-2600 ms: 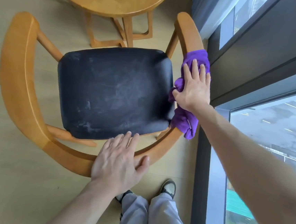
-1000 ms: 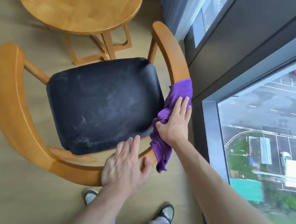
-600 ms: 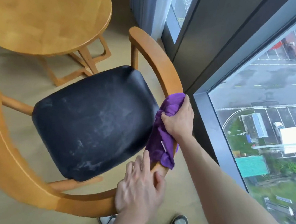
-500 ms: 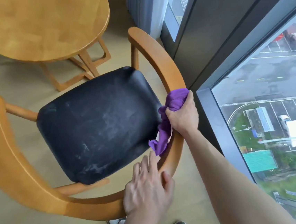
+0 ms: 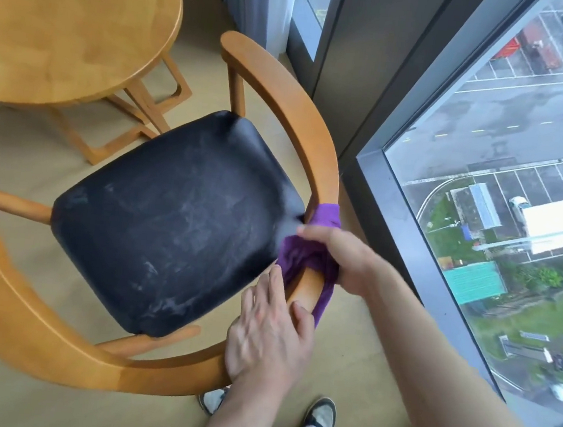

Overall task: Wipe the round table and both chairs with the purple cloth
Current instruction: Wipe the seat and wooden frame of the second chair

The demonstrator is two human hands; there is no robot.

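Head cam: right hand [image 5: 344, 259] curls purple cloth [image 5: 306, 260] round chair armrest [image 5: 302, 126] to wipe all sides; left hand [image 5: 268, 336], fingers relaxed, rests on rail, prob steadying chair.

Bright window daylight, motion-blurred hands

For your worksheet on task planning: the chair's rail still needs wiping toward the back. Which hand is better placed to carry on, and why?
The right hand. It already has the cloth wrapped round the rail in its grip. The left hand only rests on the rail further back, steadying the chair.
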